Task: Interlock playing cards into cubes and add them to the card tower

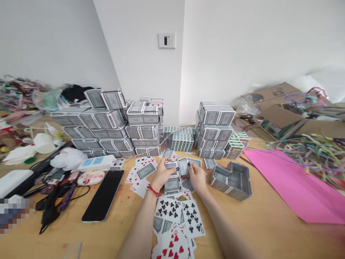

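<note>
In the middle of the table, my left hand [161, 175] wears a red cord at the wrist and grips a small block of folded playing cards [172, 184] with grey patterned backs. My right hand [198, 177] pinches the edge of a grey-backed playing card [184, 167], which meets the block's upper right side. Whether the two pieces are joined, I cannot tell. Loose playing cards [168, 209] lie face up and face down below my hands, with more [140, 172] to the left. An open box made of folded cards [238, 185] stands right of my right hand.
Stacked folded-card blocks [110, 120] rise at the back left, with another stack [217, 118] at the back right. Green card packs [183, 140] stand between them. A phone [104, 196] and power strip [97, 163] lie left; a pink sheet [291, 187] lies right.
</note>
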`<action>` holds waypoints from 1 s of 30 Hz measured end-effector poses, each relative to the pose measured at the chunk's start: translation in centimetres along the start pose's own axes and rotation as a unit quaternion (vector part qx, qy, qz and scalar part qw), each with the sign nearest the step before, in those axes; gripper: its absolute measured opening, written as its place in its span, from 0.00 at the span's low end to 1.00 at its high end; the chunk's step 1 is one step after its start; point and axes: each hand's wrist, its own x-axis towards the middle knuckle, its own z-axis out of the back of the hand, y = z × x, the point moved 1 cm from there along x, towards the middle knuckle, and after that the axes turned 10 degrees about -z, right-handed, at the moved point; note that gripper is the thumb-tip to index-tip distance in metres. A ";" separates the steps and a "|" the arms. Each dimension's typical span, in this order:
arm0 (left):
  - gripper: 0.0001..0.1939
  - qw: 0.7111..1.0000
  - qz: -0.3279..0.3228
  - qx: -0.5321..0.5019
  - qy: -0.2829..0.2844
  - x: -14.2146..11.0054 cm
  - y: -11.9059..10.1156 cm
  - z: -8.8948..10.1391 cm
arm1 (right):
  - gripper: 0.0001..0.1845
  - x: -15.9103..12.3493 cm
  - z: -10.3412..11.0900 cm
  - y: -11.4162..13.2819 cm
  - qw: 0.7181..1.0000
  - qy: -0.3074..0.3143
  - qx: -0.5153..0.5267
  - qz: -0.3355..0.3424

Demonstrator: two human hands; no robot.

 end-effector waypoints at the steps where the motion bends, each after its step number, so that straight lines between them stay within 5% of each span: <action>1: 0.19 1.000 0.002 -0.004 0.002 0.0 0.0 0.0 | 0.22 0.0 0.0 0.0 1.000 -0.001 -0.003 -0.003; 10: 0.20 1.000 0.020 -0.018 0.003 0.0 0.1 0.3 | 0.17 0.6 0.4 0.0 0.984 0.086 0.143 -0.066; 25: 0.19 1.000 -0.002 0.025 -0.012 0.1 0.1 0.4 | 0.16 0.9 0.5 -0.4 0.988 0.094 0.100 -0.070; 30: 0.19 1.000 -0.006 0.020 -0.016 0.1 0.0 0.1 | 0.16 0.6 0.1 -0.3 0.996 0.078 0.039 -0.006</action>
